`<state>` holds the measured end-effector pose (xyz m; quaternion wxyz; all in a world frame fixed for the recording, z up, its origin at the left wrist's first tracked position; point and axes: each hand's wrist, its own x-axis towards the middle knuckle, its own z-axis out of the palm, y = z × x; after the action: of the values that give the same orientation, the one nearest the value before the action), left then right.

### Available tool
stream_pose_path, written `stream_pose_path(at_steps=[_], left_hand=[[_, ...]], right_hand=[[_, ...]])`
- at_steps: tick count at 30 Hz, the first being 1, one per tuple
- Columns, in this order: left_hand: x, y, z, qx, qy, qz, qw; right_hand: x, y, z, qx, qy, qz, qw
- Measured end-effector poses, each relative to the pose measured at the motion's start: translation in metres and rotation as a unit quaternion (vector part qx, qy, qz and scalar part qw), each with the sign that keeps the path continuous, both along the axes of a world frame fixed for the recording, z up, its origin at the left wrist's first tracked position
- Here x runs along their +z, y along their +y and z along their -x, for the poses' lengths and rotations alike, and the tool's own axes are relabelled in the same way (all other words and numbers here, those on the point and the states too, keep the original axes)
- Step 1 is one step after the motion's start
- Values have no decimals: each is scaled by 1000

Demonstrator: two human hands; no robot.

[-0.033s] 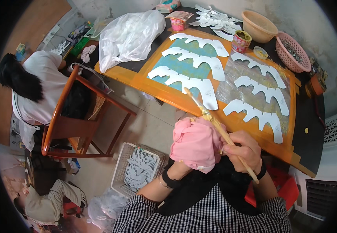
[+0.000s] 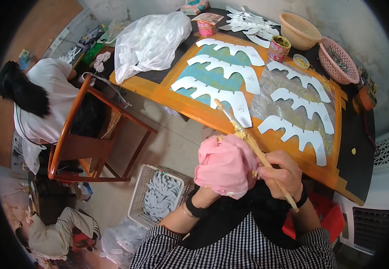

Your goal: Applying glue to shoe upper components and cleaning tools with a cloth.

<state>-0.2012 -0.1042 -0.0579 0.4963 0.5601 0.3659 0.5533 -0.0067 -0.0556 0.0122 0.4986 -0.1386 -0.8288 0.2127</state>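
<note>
My left hand [image 2: 206, 195] supports a bunched pink cloth [image 2: 223, 166] in front of my chest. Its fingers are hidden under the cloth, and I cannot make out what is inside the bundle. My right hand [image 2: 282, 174] is closed around the wooden handle of a brush [image 2: 266, 162]. Yellowish paste clings to the brush near its ferrule, beside the cloth's upper edge. The bristle end points away toward the nearest white scalloped cutout [image 2: 212, 93] on the table's left half. More white cutouts [image 2: 295, 130] lie in a column on the right half.
On the table [image 2: 149, 92] stand a white plastic bag [image 2: 152, 45], an open tin [image 2: 279, 48], a beige basin [image 2: 300, 30] and a pink basket [image 2: 338, 60]. A basket of white pieces [image 2: 134, 197] is on the floor. Someone sits by a wooden chair [image 2: 75, 157] at left.
The pink cloth and the brush have shifted very slightly. Both hands keep their hold, and the cutouts lie as before.
</note>
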Motion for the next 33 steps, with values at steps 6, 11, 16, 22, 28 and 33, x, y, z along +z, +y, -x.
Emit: stream_pose_path(at_steps=[6, 11, 16, 22, 28, 33], left_hand=[[54, 10, 25, -15, 189, -25, 982], [68, 18, 14, 91, -22, -128, 987], [51, 4, 4, 89, -190, 53, 976], [54, 4, 3, -10, -263, 65, 963], [66, -9, -11, -5, -261, 65, 963], [21, -15, -7, 11, -72, 25, 997]], right_hand=[[7, -2, 0, 4, -81, -35, 996], [1, -9, 8, 34, -45, 10, 998], [-3, -21, 11, 102, 82, 238, 962], [-6, -24, 16, 110, 116, 272, 949], [-18, -24, 23, 65, 113, 176, 976], [-16, -22, 20, 54, 91, 165, 981]])
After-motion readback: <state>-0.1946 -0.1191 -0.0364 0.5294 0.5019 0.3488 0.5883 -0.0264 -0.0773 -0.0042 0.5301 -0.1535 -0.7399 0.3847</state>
